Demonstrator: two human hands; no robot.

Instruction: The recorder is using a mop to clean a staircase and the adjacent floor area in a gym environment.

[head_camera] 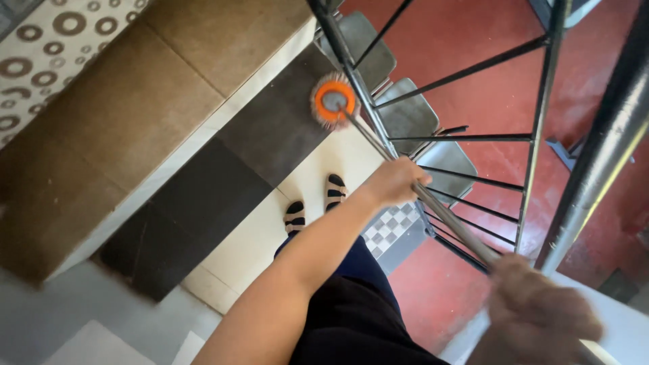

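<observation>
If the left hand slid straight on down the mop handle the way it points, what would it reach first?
Most likely the orange mop head on the dark floor tile. The left hand grips the metal handle, which runs straight to it. The black stair railing crosses very close by; depth is unclear.

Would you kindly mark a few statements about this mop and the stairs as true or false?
1. Both hands grip the mop handle. True: left hand lower, right hand higher.
2. The mop head is blue. False: it is orange with a grey centre.
3. The mop head lies on the red floor. False: it rests on a dark tile by the top step.
4. Metal steps descend beside a black railing. True.
</observation>
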